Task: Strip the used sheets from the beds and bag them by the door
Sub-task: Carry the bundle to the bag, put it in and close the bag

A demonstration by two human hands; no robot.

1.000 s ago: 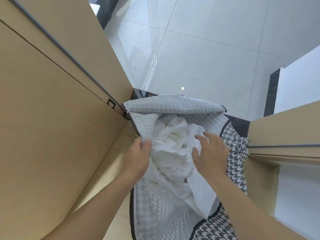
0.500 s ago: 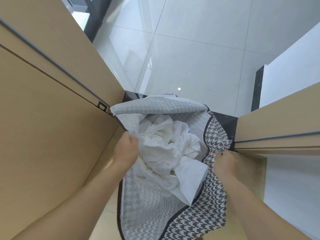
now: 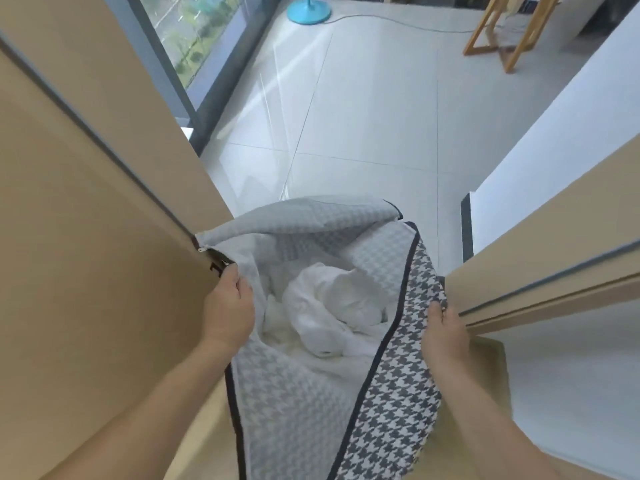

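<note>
Hidden or cut off: the bottom of the houndstooth bag (image 3: 391, 403) runs past the lower frame edge; the white sheets (image 3: 332, 306) lie bundled deep inside, their number impossible to tell. The fan base (image 3: 309, 10) at 12 o'clock is cropped, as is the wooden frame (image 3: 502, 36) at 1 o'clock.

Count: one bag, two hands, one heap of sheets.

Left hand (image 3: 230, 306), at 9 o'clock of the bag mouth: closed, pinching the rim. Right hand (image 3: 443, 330), at 3 o'clock: fingers curled over the patterned rim. Together they hold the mouth wide.

Surroundings: tan door (image 3: 86, 237) touching the bag at 10 o'clock; tan door frame (image 3: 540, 271) at 3 o'clock, just beside the right hand; glossy tiled floor (image 3: 363, 116) beyond; window (image 3: 187, 29) at 11 o'clock.
</note>
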